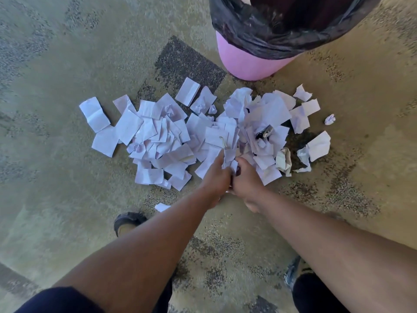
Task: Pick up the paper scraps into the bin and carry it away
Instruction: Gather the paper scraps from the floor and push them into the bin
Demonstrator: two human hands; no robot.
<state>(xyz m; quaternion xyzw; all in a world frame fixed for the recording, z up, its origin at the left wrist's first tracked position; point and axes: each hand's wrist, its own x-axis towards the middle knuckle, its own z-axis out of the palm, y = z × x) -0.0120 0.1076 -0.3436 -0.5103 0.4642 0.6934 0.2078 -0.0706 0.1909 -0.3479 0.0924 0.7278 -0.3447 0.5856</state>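
A wide heap of white paper scraps (158, 136) lies on the carpet, some flat, some crumpled. Beyond it stands a pink bin (246, 62) lined with a black bag (259, 35), its mouth at the top edge of the view. My left hand (216, 177) and my right hand (244, 179) meet at the near edge of the heap. Both are closed together around a small bunch of paper scraps (230, 158) that sticks up between them. A dark small object (265, 133) lies among the papers on the right.
A single scrap (162, 207) lies apart near my left forearm. A crumpled ball (330, 119) sits at the far right. My feet in dark shoes (127, 221) stand just behind the heap. Patterned carpet stretches to the left and right.
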